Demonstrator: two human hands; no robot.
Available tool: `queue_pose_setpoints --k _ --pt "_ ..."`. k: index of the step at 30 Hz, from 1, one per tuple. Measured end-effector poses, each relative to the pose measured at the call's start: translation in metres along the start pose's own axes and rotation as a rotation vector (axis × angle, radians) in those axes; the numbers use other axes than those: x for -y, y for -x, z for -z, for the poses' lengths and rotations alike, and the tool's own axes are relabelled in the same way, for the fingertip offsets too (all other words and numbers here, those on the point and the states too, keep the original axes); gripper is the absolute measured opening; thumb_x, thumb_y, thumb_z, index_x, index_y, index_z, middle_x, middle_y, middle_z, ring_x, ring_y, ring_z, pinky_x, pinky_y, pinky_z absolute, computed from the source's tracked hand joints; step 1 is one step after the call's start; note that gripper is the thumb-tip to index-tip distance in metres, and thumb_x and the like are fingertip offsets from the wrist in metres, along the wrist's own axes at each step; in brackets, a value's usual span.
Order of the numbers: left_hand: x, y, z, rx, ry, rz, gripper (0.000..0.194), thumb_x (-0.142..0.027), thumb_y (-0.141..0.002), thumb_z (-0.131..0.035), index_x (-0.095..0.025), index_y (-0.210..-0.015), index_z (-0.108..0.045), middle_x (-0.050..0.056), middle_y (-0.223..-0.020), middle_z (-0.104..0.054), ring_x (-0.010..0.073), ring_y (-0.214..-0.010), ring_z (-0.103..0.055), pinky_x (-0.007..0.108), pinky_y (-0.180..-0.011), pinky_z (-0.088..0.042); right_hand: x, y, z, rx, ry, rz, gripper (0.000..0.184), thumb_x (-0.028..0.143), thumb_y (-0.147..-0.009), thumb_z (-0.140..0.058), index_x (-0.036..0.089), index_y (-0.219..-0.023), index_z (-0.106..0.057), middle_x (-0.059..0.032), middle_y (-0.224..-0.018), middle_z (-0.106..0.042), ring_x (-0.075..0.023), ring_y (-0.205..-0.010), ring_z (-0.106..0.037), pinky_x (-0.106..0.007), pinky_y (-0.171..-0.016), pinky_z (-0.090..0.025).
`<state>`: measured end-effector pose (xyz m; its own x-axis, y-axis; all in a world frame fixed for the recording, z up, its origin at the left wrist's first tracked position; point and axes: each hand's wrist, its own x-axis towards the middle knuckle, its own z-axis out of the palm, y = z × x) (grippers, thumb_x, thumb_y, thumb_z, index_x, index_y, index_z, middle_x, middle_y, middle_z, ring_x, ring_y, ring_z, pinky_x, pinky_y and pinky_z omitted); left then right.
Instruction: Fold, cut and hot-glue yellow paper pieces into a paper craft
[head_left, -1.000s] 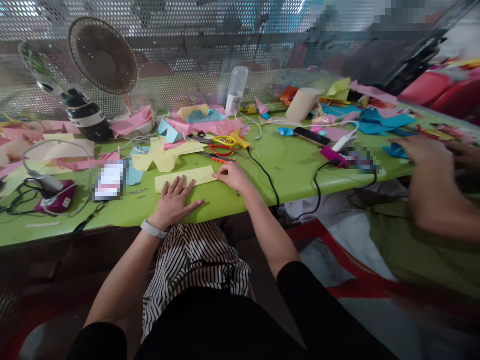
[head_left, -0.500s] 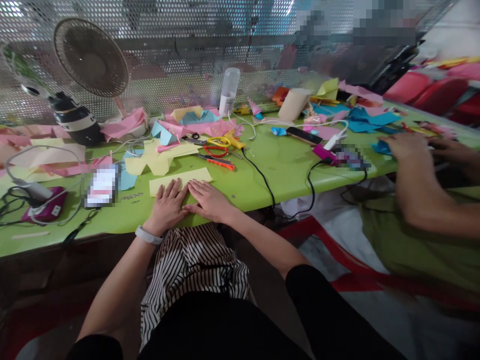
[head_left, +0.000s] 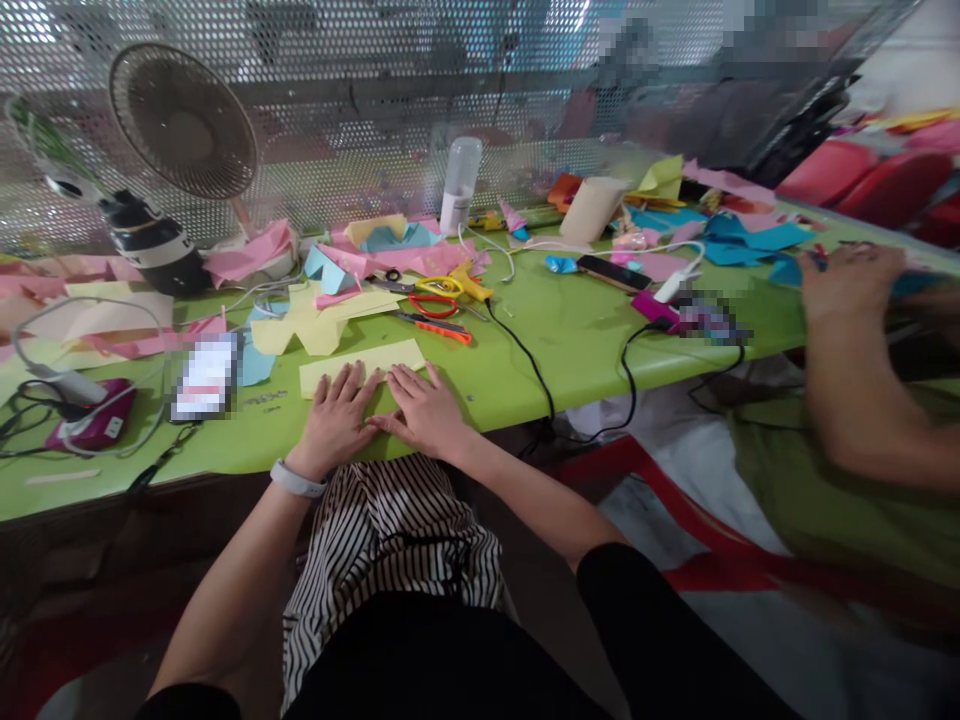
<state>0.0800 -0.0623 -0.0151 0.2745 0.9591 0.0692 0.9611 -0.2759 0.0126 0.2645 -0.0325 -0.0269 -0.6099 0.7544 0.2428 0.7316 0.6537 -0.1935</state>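
Note:
A folded strip of pale yellow paper (head_left: 390, 356) lies along the green table in front of me. My left hand (head_left: 337, 415) rests flat on its left part, fingers stretched out. Beside it, my right hand (head_left: 424, 405) presses on the strip's near edge with the fingers extended; the two thumbs meet. Just beyond the strip are an orange box cutter (head_left: 442, 328), red-handled scissors (head_left: 436, 303) and a yellow glue gun (head_left: 471, 285). A cut piece of yellow paper (head_left: 304, 325) lies behind my left hand.
Left stand a phone (head_left: 204, 376), a purple power block (head_left: 97, 412), a black bottle (head_left: 157, 243) and a fan (head_left: 184, 120). Cords cross the table (head_left: 525, 335). A clear bottle (head_left: 459, 190) stands at the back. At right, a co-worker's hand (head_left: 851, 280) handles blue paper.
My right hand has moved left from the strip's right end to beside my left hand, and its fingers have spread flat. More recently it has slid slightly right along the strip.

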Motion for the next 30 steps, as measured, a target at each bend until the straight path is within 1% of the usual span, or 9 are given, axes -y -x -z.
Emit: queue_pose_setpoints --k 6,10,13,16,19,21,23,26,30 --pt "0.000 0.000 -0.004 -0.059 0.009 0.007 0.070 -0.057 -0.098 -0.045 -0.024 -0.159 -0.034 0.011 -0.165 -0.029 0.0306 -0.153 -0.025 0.053 -0.124 -0.017 -0.007 0.008 0.007 -0.009 -0.019 -0.100 0.093 0.068 -0.099 -0.005 0.000 -0.149 -0.045 -0.0198 -0.156 -0.042 -0.0289 -0.149 -0.035 -0.052 -0.126 -0.013" --pt "0.000 0.000 -0.007 -0.087 0.006 -0.004 0.074 -0.061 -0.097 -0.046 -0.021 -0.158 -0.034 0.013 -0.165 -0.029 0.0314 -0.153 -0.025 0.053 -0.124 -0.016 -0.014 0.014 0.007 -0.030 -0.017 -0.135 0.088 0.066 -0.100 -0.009 0.002 -0.148 -0.047 -0.0192 -0.156 -0.043 -0.0297 -0.148 -0.037 -0.055 -0.125 -0.014" --pt "0.000 0.000 -0.008 -0.095 0.019 0.001 0.074 -0.062 -0.096 -0.047 -0.023 -0.158 -0.036 0.013 -0.165 -0.030 0.0312 -0.153 -0.025 0.052 -0.125 -0.016 -0.017 0.016 0.007 -0.058 -0.011 -0.154 0.087 0.066 -0.100 -0.012 0.003 -0.146 -0.050 -0.0184 -0.154 -0.047 -0.0309 -0.147 -0.040 -0.055 -0.125 -0.016" --pt "-0.002 0.000 -0.006 -0.087 0.025 0.017 0.074 -0.064 -0.096 -0.047 -0.025 -0.157 -0.037 0.011 -0.164 -0.032 0.0304 -0.153 -0.026 0.052 -0.125 -0.017 -0.016 0.011 0.010 -0.115 -0.003 -0.138 0.086 0.065 -0.101 -0.014 0.002 -0.144 -0.052 -0.0192 -0.152 -0.049 -0.0310 -0.147 -0.040 -0.052 -0.125 -0.017" --pt "-0.003 0.000 -0.003 -0.049 0.018 0.026 0.073 -0.063 -0.097 -0.045 -0.024 -0.157 -0.036 0.011 -0.165 -0.029 0.0303 -0.154 -0.024 0.053 -0.124 -0.017 -0.011 -0.001 0.011 -0.151 -0.007 -0.043 0.086 0.066 -0.101 -0.016 0.000 -0.146 -0.050 -0.0199 -0.155 -0.044 -0.0300 -0.150 -0.034 -0.049 -0.127 -0.017" --pt "-0.004 0.001 -0.001 -0.010 0.014 0.031 0.072 -0.060 -0.098 -0.045 -0.022 -0.158 -0.035 0.011 -0.166 -0.027 0.0304 -0.154 -0.023 0.053 -0.125 -0.016 -0.008 -0.010 0.010 -0.108 -0.033 0.036 0.087 0.066 -0.100 -0.016 0.000 -0.147 -0.048 -0.0192 -0.158 -0.040 -0.0289 -0.152 -0.030 -0.047 -0.127 -0.018" --pt "-0.006 0.002 0.001 0.020 0.012 0.035 0.071 -0.057 -0.098 -0.046 -0.021 -0.158 -0.035 0.011 -0.166 -0.025 0.0302 -0.154 -0.022 0.053 -0.125 -0.015 -0.007 -0.016 0.006 -0.028 -0.073 0.074 0.089 0.068 -0.099 -0.015 0.001 -0.148 -0.047 -0.0193 -0.159 -0.038 -0.0282 -0.152 -0.029 -0.045 -0.126 -0.021" --pt "-0.008 0.003 0.003 0.028 0.011 0.047 0.070 -0.056 -0.098 -0.047 -0.022 -0.158 -0.034 0.010 -0.166 -0.023 0.0296 -0.155 -0.020 0.053 -0.125 -0.014 -0.007 -0.019 -0.001 0.068 -0.124 0.057 0.093 0.071 -0.098 -0.013 0.000 -0.150 -0.044 -0.0212 -0.158 -0.039 -0.0290 -0.152 -0.031 -0.046 -0.126 -0.023" --pt "-0.014 0.006 0.004 0.036 0.015 0.077 0.069 -0.056 -0.098 -0.045 -0.024 -0.158 -0.034 0.009 -0.167 -0.024 0.0301 -0.154 -0.022 0.056 -0.124 -0.015 -0.009 -0.015 -0.005 0.096 -0.131 0.037 0.102 0.075 -0.095 -0.007 -0.003 -0.150 -0.041 -0.0229 -0.159 -0.036 -0.0303 -0.152 -0.029 -0.047 -0.126 -0.021"
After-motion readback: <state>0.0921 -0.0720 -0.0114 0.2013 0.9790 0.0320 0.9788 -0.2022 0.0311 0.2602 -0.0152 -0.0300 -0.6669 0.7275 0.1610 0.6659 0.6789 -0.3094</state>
